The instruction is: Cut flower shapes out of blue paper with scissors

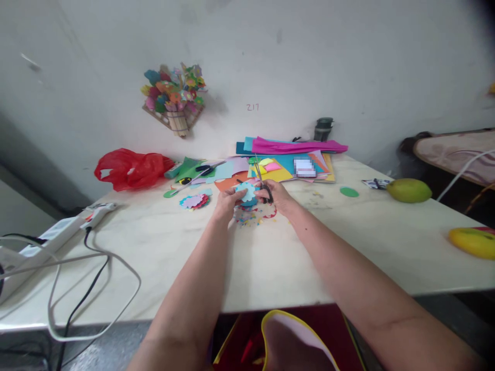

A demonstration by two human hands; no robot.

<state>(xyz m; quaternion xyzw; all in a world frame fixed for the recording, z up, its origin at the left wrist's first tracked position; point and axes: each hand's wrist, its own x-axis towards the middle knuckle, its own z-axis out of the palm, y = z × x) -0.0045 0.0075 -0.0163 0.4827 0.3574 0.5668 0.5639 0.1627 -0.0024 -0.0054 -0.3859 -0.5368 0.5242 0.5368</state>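
Near the middle of the table, my left hand (229,202) pinches a light blue paper piece with a scalloped edge (246,192). My right hand (279,197) is closed round the dark handles of a pair of scissors (266,191), whose blades point up and away from me. The scissors are close beside the paper's right edge; whether they touch it I cannot tell. Below both hands lie small coloured paper scraps (247,221). To the left rests a pile of scalloped paper pieces (195,201) in lilac, blue and red.
Coloured paper sheets (286,167) and a pink roll (297,146) lie along the wall. A red plastic bag (129,170) sits back left. Power strips (58,234) with looping cables occupy the left side. A green mango (409,190) and a yellow one (472,243) are at right.
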